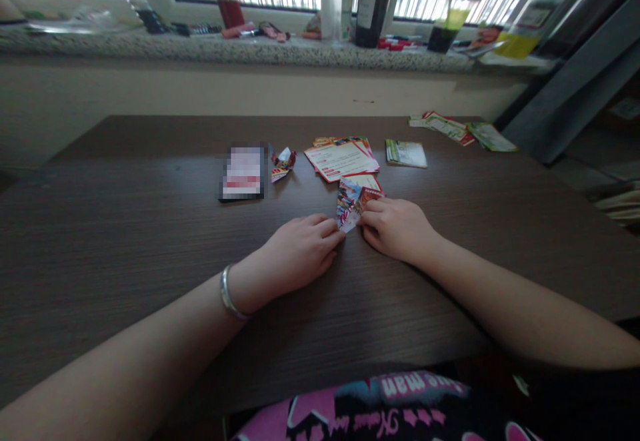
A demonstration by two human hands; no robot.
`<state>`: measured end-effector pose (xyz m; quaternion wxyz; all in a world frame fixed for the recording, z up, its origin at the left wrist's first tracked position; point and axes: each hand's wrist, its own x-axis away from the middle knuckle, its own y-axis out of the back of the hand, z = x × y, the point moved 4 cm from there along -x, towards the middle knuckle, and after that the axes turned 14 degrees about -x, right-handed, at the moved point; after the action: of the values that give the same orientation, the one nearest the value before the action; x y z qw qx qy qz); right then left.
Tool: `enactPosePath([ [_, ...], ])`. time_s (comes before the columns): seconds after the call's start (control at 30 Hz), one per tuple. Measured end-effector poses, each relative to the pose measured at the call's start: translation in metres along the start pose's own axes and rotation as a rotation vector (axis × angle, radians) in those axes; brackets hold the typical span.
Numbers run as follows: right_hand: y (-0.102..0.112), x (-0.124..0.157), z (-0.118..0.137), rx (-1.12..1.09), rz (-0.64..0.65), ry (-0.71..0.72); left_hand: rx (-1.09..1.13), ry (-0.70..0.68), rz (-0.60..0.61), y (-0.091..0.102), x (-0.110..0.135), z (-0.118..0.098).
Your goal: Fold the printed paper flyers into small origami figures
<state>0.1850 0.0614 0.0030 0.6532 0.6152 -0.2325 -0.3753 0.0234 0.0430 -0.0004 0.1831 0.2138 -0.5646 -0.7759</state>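
Note:
A colourful printed paper card (349, 202), partly folded, lies between my two hands on the dark table. My left hand (307, 244), with a silver bangle at the wrist, has its fingers closed on the card's near left corner. On the other side, my right hand (395, 227) pinches the card's right part, where a red printed portion shows. My fingers hide some of the folds. Just beyond the card is a loose pile of printed cards (343, 159), one of them reaching close to the folded card. A small folded paper piece (283, 163) stands to the left of that pile.
A blurred-out phone-like rectangle (244, 173) lies left of the folded piece. Right of the pile sits a small stack of green-edged cards (406, 153). More card strips (447, 127) lie at the table's far right edge. Bottles and small items line the stone windowsill (300, 52).

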Motion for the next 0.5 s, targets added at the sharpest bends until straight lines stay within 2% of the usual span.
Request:
enactPosePath([
  [0.5, 0.0016, 0.0011, -0.0017, 0.069, -0.021, -0.067, 0.010, -0.001, -0.002, -0.0002, -0.0006, 0.0010],
])
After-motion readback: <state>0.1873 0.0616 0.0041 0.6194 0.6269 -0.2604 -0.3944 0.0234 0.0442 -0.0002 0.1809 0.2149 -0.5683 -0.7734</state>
